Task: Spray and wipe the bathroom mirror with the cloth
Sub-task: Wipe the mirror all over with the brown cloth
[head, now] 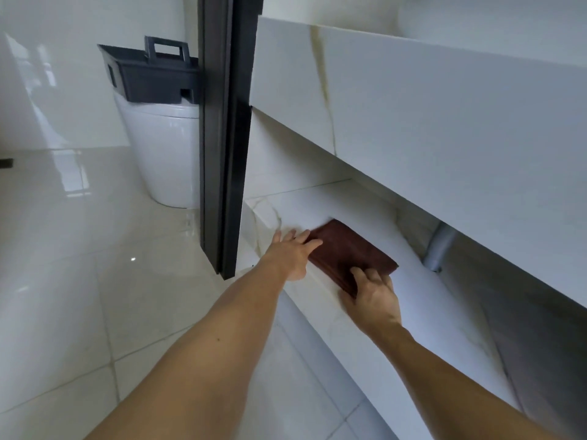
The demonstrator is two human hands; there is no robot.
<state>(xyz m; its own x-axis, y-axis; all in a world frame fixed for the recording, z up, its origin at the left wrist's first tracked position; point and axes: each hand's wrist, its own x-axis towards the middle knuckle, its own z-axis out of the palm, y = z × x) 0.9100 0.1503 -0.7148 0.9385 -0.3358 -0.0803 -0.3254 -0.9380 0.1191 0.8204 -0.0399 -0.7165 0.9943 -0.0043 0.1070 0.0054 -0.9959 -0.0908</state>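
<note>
My right hand (373, 292) grips the near corner of the folded dark red cloth (352, 252), fingers curled over its top edge; my left hand (290, 252) lies flat, fingers straight, touching the cloth's left end. The cloth rests on the lower marble shelf (413, 300) beneath the vanity counter (428, 122). In my judgement, lifting by one corner could let the folds fall open. A grey drain pipe (440, 249) stands just behind, and the black door frame (222, 138) crowds my left side. A toilet (158, 154) carrying a dark caddy (149, 77) stands beyond. Neither mirror nor spray bottle is visible.
</note>
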